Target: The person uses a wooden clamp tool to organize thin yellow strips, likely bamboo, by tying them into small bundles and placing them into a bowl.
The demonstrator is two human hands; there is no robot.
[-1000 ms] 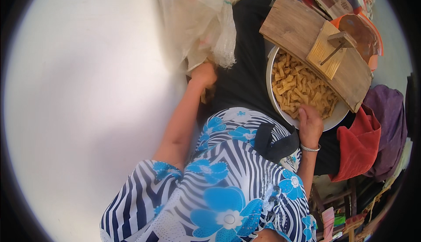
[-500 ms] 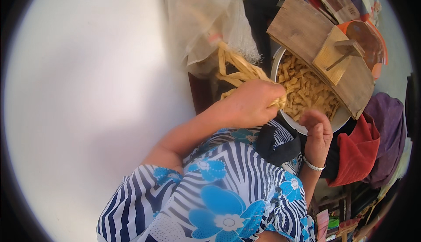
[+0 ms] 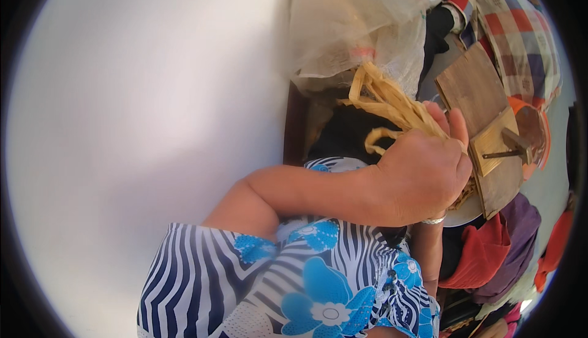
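Two hands, a left hand (image 3: 422,176) and a right hand (image 3: 457,127); one bracelet (image 3: 433,220); one bundle of tan strips (image 3: 395,102), too tangled to count singly; one translucent plastic bag (image 3: 361,16); one wooden board (image 3: 474,84); one bowl (image 3: 463,214); one orange-rimmed container (image 3: 534,127); one purple cloth (image 3: 517,249); one checked cloth (image 3: 520,38).

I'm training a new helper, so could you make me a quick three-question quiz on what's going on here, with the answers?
1. Which wrist wears the bracelet?
2. True or false: the left hand is empty.
3. What sits on the wooden board? a) a cup; b) a small wooden block; c) scissors.

Key:
1. The right one.
2. False; it grips yellowish strips.
3. b
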